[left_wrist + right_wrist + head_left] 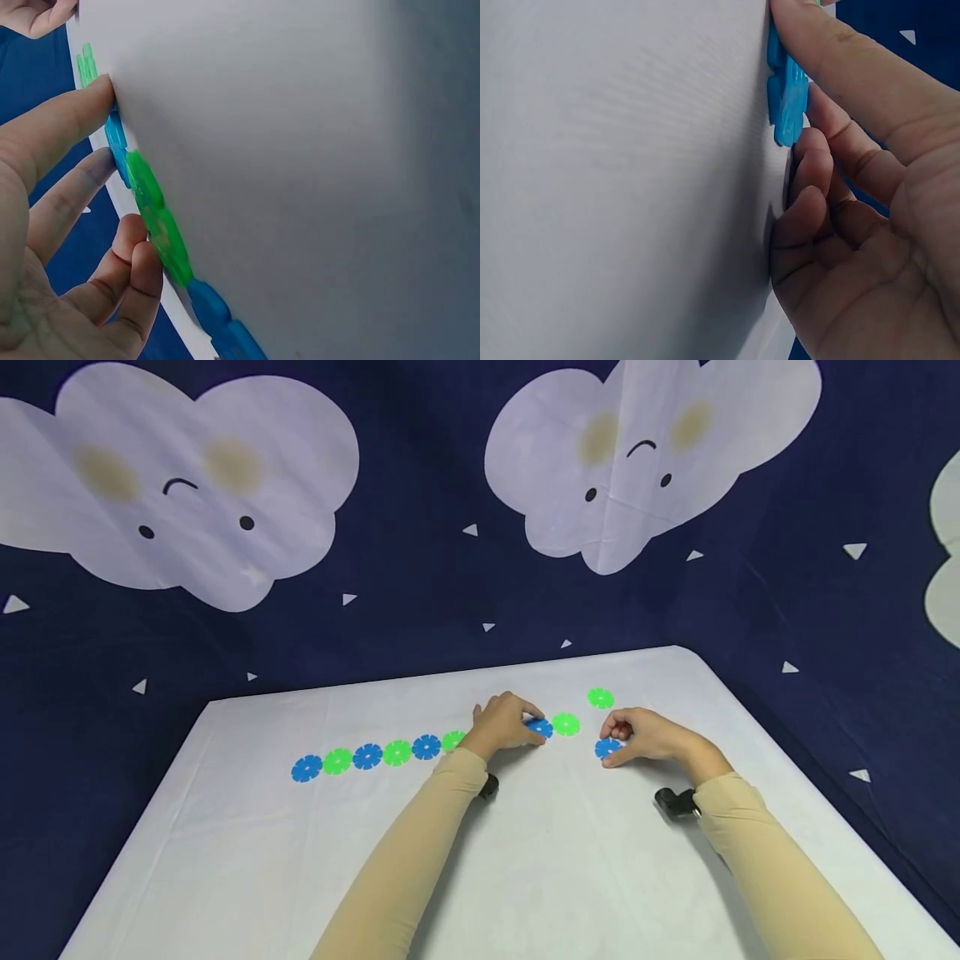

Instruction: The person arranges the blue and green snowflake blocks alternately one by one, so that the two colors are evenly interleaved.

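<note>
White table (225, 860): both hands curled, L (501, 727) & R (647, 737) each pinching blue disc.

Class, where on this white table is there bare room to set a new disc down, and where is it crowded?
Bare: the near half of the table, left of the left hand, and between the sleeves. Crowded: the disc row and the right hand on its blue disc.

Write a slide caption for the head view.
Left hand touches a blue disc in a blue-green row; right hand pinches another blue disc on the white table.
</note>
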The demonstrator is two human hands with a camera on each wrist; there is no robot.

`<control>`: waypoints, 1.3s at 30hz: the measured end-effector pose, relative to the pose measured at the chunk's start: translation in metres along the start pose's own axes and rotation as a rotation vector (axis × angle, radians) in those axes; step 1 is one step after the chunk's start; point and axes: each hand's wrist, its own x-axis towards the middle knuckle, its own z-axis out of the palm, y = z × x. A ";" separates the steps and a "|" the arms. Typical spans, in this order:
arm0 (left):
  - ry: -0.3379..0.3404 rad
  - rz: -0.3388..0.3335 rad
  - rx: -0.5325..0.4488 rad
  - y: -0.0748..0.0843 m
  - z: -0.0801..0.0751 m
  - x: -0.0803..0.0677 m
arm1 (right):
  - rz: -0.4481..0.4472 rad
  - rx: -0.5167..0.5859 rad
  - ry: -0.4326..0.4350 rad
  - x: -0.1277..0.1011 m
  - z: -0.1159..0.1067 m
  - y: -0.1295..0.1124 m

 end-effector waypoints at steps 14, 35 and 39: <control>0.002 0.014 0.091 0.004 0.002 0.002 | -0.009 0.095 -0.002 -0.006 -0.002 0.001; -0.064 0.044 0.067 0.012 -0.007 0.009 | -0.030 0.087 -0.075 -0.015 -0.010 0.006; -0.066 0.046 0.062 0.014 -0.004 0.013 | -0.022 0.091 -0.071 -0.014 -0.009 0.006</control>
